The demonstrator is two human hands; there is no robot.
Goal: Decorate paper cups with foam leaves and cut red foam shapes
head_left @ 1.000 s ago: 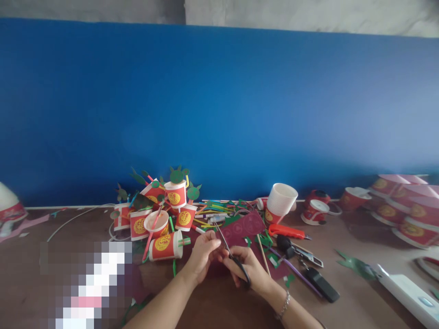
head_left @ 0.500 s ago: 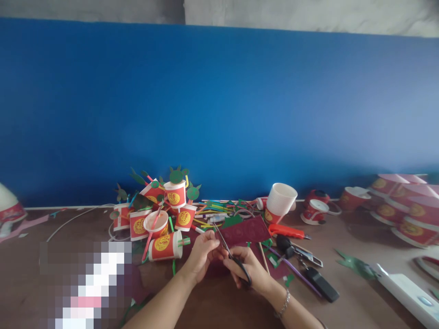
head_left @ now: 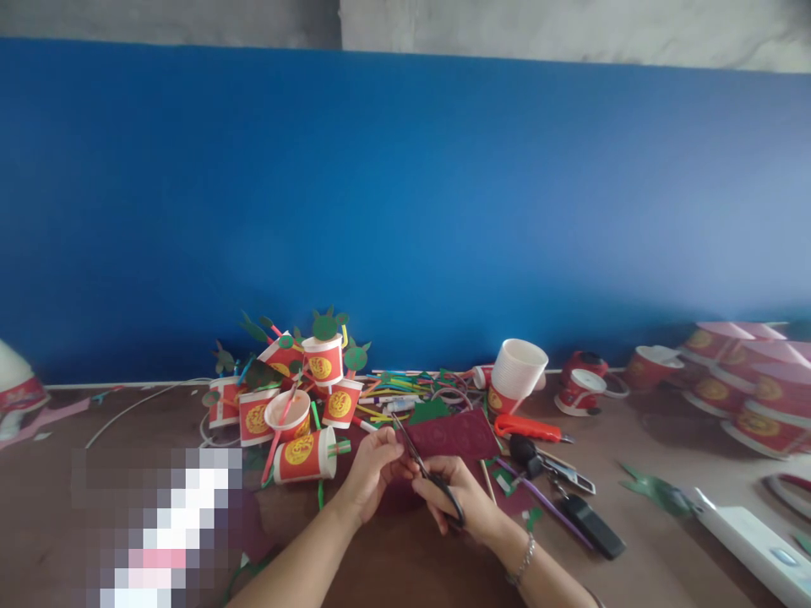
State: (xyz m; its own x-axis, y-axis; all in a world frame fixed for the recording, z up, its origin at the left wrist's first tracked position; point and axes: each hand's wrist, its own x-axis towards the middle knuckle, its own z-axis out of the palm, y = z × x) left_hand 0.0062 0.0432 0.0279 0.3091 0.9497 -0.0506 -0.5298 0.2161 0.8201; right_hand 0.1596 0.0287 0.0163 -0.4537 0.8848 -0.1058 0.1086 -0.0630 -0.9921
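Note:
My right hand [head_left: 465,498] grips a pair of black-handled scissors [head_left: 411,445], with the blades pointing up and left. Beside the blades, my left hand [head_left: 373,475] is closed in a pinch; whatever lies between its fingertips is too small and hidden to name. Just beyond both hands is a strip of dark red paper [head_left: 459,432], and more dark red paper lies underneath them. A green paper piece [head_left: 431,410] sits behind the strip.
Red paper cups [head_left: 297,454] with green paper cutouts and straws cluster at left. Loose straws [head_left: 380,390] lie behind my hands. To the right are stacked white cups [head_left: 520,371], an orange cutter [head_left: 529,427], keys with a black fob [head_left: 592,523] and a white box [head_left: 753,540].
Almost nothing differs. Both hands and the scissors stay in nearly the same place, and the view has shifted very slightly.

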